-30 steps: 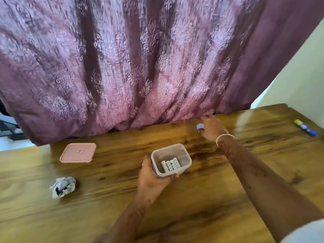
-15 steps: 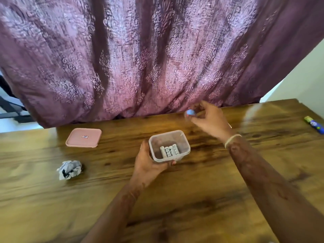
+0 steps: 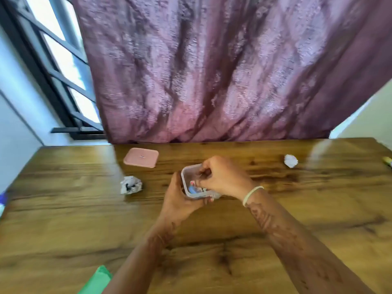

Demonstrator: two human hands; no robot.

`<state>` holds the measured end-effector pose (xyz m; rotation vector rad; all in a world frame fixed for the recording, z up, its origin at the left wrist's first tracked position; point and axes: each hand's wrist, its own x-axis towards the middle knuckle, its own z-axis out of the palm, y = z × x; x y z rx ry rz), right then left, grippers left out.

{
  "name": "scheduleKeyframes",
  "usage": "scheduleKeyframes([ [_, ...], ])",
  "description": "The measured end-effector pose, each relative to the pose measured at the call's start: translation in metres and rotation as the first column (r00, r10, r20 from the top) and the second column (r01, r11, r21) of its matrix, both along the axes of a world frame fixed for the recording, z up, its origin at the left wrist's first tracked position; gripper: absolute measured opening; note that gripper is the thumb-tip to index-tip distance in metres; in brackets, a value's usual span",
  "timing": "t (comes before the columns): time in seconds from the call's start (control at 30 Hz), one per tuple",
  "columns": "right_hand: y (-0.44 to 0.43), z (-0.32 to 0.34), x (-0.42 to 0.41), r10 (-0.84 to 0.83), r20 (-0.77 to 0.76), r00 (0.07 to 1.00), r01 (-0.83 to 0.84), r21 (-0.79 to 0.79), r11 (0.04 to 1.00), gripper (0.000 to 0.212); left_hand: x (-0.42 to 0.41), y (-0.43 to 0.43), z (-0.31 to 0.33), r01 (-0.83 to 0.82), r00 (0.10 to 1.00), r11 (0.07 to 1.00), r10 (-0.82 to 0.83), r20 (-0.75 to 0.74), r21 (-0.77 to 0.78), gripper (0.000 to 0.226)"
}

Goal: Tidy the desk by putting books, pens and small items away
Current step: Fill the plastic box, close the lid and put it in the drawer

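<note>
Left hand [image 3: 180, 200] grips the clear container [image 3: 185, 181] from the side. Right hand [image 3: 220, 179] curls over its mouth, the small blue item [image 3: 192, 189] just beneath the fingertips; whether this grip still pinches it cannot be told. Hazard: on withdrawal, fingers may catch the rim and tip the contents onto the worktop [image 3: 212, 240]. The pink lid [image 3: 141, 157] lies beyond the grip, leftward.

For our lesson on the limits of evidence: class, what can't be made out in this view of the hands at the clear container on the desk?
All in the head view:
- Contents of the clear container: the right hand covers most of its opening.
- Whether that hand pinches the small blue item: fingers curled, blurred.
- Yellowish object: cut off by the right edge.
- Green thing: cut off by the bottom edge.
</note>
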<state>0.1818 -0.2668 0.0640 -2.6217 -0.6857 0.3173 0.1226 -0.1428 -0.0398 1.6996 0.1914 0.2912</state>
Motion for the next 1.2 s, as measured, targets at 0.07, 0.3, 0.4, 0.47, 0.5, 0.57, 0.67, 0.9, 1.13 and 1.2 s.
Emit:
scheduleKeyframes([
  [0.07, 0.019, 0.011, 0.0, 0.01, -0.015, 1.0, -0.008, 0.129, 0.992, 0.02, -0.017, 0.019, 0.001, -0.044, 0.999, 0.999, 0.044, -0.015, -0.006, 0.086],
  [0.3, 0.11, -0.009, 0.044, 0.084, 0.193, 0.978, -0.11, 0.13, 0.985, 0.025, -0.08, 0.09, 0.004, -0.157, 0.987, 0.987, 0.158, -0.02, 0.038, 0.077],
  [0.4, 0.15, -0.047, 0.065, 0.251, 0.071, 0.965, -0.245, -0.082, 0.966, 0.061, -0.108, 0.113, 0.014, -0.199, 0.978, 0.978, 0.202, -0.048, 0.065, 0.078],
  [0.47, 0.165, -0.07, 0.075, 0.274, 0.027, 0.961, -0.268, -0.139, 0.953, 0.076, -0.121, 0.125, 0.018, -0.193, 0.978, 0.98, 0.195, -0.07, 0.041, 0.071],
  [0.5, 0.171, -0.08, 0.079, 0.267, 0.031, 0.963, -0.26, -0.143, 0.955, 0.08, -0.126, 0.13, 0.017, -0.194, 0.977, 0.981, 0.195, -0.089, 0.022, 0.068],
  [0.57, 0.177, -0.093, 0.086, 0.259, 0.041, 0.965, -0.251, -0.133, 0.959, 0.084, -0.134, 0.14, 0.013, -0.206, 0.972, 0.979, 0.204, -0.116, -0.001, 0.067],
  [0.67, 0.182, -0.108, 0.09, 0.271, 0.052, 0.961, -0.258, -0.184, 0.949, 0.084, -0.143, 0.149, 0.004, -0.237, 0.962, 0.971, 0.229, -0.148, -0.04, 0.072],
  [0.9, 0.174, -0.1, 0.086, 0.203, 0.136, 0.97, -0.198, -0.051, 0.979, 0.065, -0.148, 0.144, 0.005, -0.219, 0.965, 0.97, 0.199, -0.174, -0.109, 0.08],
  [1.13, 0.112, 0.005, -0.006, 0.436, -0.162, 0.885, -0.283, 0.556, 0.782, 0.064, -0.142, 0.141, 0.023, -0.139, 0.984, 0.985, 0.126, -0.127, -0.105, 0.079],
  [1.2, 0.087, 0.016, -0.031, 0.454, -0.117, 0.883, -0.349, 0.482, 0.804, 0.061, -0.135, 0.135, 0.026, -0.099, 0.99, 0.99, 0.088, -0.11, -0.098, 0.082],
])
